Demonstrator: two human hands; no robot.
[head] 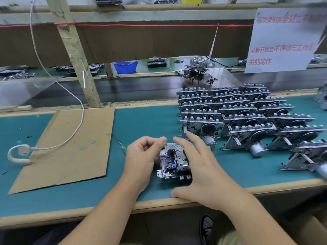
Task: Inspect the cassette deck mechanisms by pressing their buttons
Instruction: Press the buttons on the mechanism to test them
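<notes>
One metal cassette deck mechanism lies flat on the green bench mat near the front edge, its row of buttons toward me. My left hand is at its left side, fingers curled, thumb and forefinger at its top left corner. My right hand hovers over its right side with fingers spread and straight, thumb low by the bench edge. Whether the right palm touches the mechanism is hidden.
Several more mechanisms stand in leaning rows to the right and behind. A cardboard sheet with a white earpiece and cable lies on the left. A thin screwdriver lies beside it. A blue bin sits beyond the conveyor.
</notes>
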